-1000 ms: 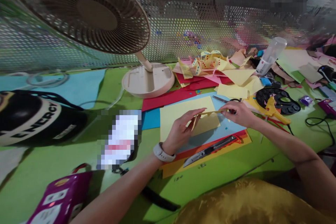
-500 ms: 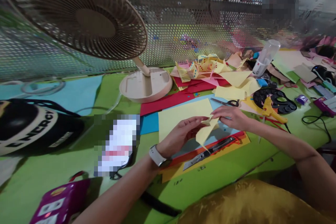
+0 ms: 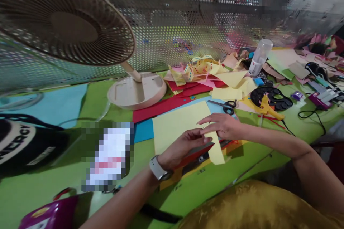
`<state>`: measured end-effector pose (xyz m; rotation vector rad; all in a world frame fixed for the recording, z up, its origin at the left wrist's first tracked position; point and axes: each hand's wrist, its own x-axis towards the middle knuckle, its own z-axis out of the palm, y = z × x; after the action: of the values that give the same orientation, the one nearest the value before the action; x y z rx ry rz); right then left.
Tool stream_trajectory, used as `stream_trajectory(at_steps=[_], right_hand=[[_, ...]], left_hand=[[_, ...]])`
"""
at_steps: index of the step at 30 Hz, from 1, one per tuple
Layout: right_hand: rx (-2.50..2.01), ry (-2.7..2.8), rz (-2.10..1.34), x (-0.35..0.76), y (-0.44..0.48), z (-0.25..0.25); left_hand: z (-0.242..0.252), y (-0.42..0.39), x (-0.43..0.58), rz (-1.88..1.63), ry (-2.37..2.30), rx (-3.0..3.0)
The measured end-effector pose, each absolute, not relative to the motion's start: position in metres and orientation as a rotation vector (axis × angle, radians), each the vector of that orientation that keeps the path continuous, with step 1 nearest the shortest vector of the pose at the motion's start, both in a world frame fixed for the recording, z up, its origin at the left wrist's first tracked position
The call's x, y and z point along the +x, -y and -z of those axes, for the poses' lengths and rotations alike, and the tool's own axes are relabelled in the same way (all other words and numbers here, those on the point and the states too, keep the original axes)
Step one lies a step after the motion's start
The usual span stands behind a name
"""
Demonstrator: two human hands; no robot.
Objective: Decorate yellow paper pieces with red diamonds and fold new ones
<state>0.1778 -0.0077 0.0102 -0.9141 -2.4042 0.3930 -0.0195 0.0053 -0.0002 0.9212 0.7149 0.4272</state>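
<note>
A small folded piece of pale yellow paper (image 3: pixel 216 152) hangs between my hands, its lower end angled down toward the table edge. My left hand (image 3: pixel 185 146), with a watch at the wrist, pinches the piece at its upper left. From the right, my right hand (image 3: pixel 221 126) has its fingers closed on the top of the same piece. Beneath them lie a large pale yellow sheet (image 3: pixel 174 121) and orange and red sheets, with a cutter partly hidden by my left hand and the paper. Black scissors (image 3: pixel 228 106) lie just beyond my right hand.
A fan (image 3: pixel 137 91) stands at the back left. A blurred bright phone-like object (image 3: pixel 111 154) and a black bag (image 3: pixel 29 143) lie left. To the right are a yellow glue gun (image 3: pixel 268 109), a black palette (image 3: pixel 255 94) and a clear bottle (image 3: pixel 260 57). Paper scraps line the mesh.
The folded paper has turned so its free end points down to the right. My right hand has moved down and closer over my left fingertips. The whole view has shifted right.
</note>
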Motion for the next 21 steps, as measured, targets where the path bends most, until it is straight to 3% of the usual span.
stream_trajectory(at_steps=[5,10,16,21], right_hand=[[-1.146,2.228,-0.336,0.198,0.018,-0.024],[-1.577,1.952,-0.013,0.286,0.062,-0.036],[-2.183,1.855,0.321,0.369,0.120,-0.013],[-2.383,1.873,0.292,0.365,0.120,0.004]], left_hand=[[0.000,-0.006,-0.018,-0.462,-0.753,0.807],[0.002,-0.015,-0.016,-0.588,-0.870,0.636],[0.004,-0.015,-0.014,-0.698,-0.841,0.581],[0.001,-0.014,-0.014,-0.740,-0.858,0.604]])
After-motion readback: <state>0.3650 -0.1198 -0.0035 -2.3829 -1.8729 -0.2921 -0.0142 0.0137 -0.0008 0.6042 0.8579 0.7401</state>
